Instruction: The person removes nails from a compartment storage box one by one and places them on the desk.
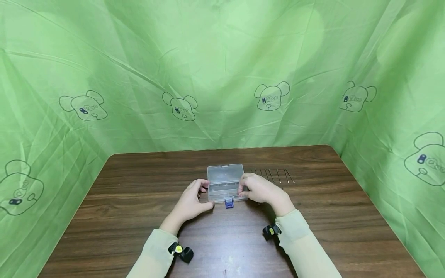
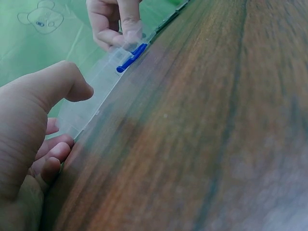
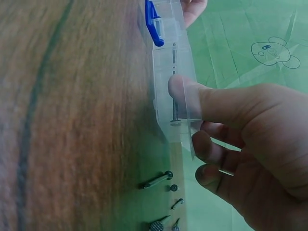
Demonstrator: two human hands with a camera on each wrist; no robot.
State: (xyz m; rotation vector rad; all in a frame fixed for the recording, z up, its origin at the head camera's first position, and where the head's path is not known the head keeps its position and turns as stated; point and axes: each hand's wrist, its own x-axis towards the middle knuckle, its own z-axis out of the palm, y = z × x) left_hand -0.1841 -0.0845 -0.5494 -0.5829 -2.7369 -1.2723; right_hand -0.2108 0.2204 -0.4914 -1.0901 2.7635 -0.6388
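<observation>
A clear plastic box (image 1: 225, 174) lies on the table with its lid raised at the back and its blue latch (image 1: 229, 203) hanging at the front. My left hand (image 1: 190, 202) holds its left end, thumb by the front corner and fingers along the side. My right hand (image 1: 260, 188) reaches into the right part of the box. In the right wrist view, a nail (image 3: 175, 113) lies lengthwise in the front compartment, and the right thumb (image 3: 185, 96) overlaps its shaft. The right index fingertip is hidden there; the other fingers curl outside the box end.
Several nails (image 1: 279, 176) lie in a row on the wooden table (image 1: 146, 193), just right of the box. A green cloth (image 1: 222, 127) with printed bear heads hangs behind the table and along both sides.
</observation>
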